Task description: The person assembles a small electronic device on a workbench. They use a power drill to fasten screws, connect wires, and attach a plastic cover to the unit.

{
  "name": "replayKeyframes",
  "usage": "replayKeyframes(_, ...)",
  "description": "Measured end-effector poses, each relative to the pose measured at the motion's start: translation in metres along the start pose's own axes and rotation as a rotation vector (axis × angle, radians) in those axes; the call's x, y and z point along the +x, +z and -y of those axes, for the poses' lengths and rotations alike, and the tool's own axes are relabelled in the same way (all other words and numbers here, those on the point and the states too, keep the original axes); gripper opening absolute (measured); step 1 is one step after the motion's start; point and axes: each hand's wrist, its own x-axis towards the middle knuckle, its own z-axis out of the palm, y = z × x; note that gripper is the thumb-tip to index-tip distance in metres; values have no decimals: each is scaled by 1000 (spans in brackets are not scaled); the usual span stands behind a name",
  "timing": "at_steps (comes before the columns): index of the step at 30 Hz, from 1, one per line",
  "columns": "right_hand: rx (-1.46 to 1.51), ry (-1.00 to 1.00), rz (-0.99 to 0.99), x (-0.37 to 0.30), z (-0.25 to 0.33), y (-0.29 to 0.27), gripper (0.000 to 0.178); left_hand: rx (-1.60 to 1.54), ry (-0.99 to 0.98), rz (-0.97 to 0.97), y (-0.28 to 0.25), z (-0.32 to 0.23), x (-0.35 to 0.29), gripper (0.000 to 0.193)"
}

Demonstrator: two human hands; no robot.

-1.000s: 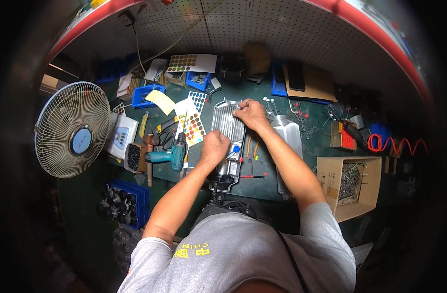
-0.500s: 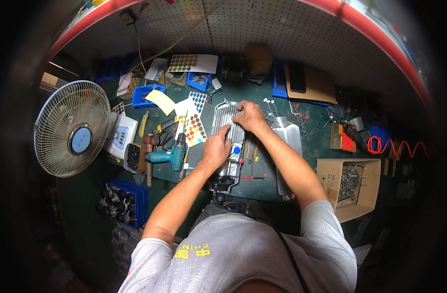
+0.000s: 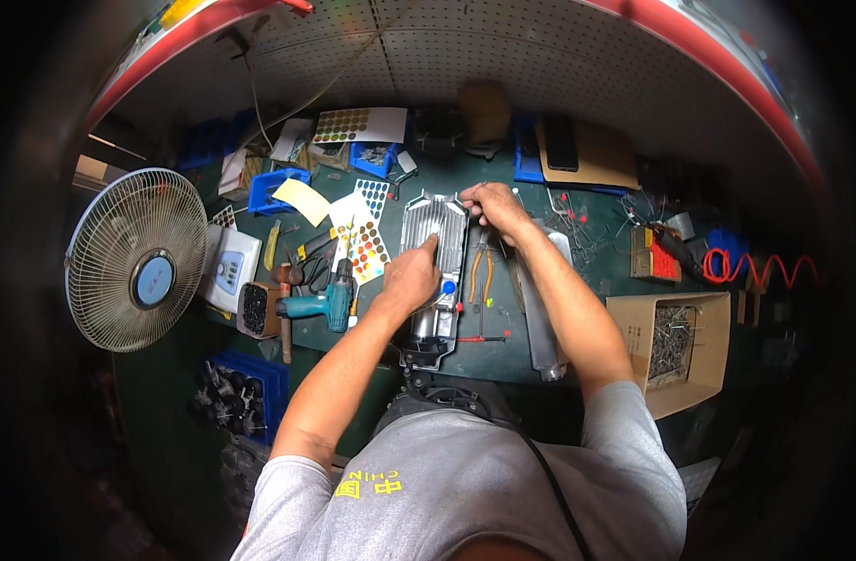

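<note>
A long silver metal housing with parallel fins lies on the bench in front of me, its finned part farthest away and a round blue piece on its right side. My left hand rests on the fins with its index finger stretched out. Just past the far right corner, my right hand is closed in a pinch; whatever is between the fingertips is too small to make out. Pliers with orange handles lie to the right of the housing. Beyond them is a second silver metal part, partly under my right forearm.
A teal power drill, a hammer and sticker sheets lie left of the housing. A fan stands at far left. Blue bins line the back. A carton of metal pieces and a red coiled hose are right.
My right hand has moved off the fins to the right, beyond the housing's far corner. More of the pliers shows. My left hand stays on the fins.
</note>
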Motion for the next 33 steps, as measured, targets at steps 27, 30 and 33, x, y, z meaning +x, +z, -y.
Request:
replayKeyframes(27, 172, -382, -159, 3, 12, -8, 22, 130, -9, 77, 3, -18, 5, 64)
replayKeyframes(30, 152, -403, -195, 12, 3, -5, 18, 130, 1, 77, 1, -23, 3, 65)
replayKeyframes(33, 72, -384, -193, 13, 6, 0, 18, 139, -3, 73, 4, -19, 4, 66)
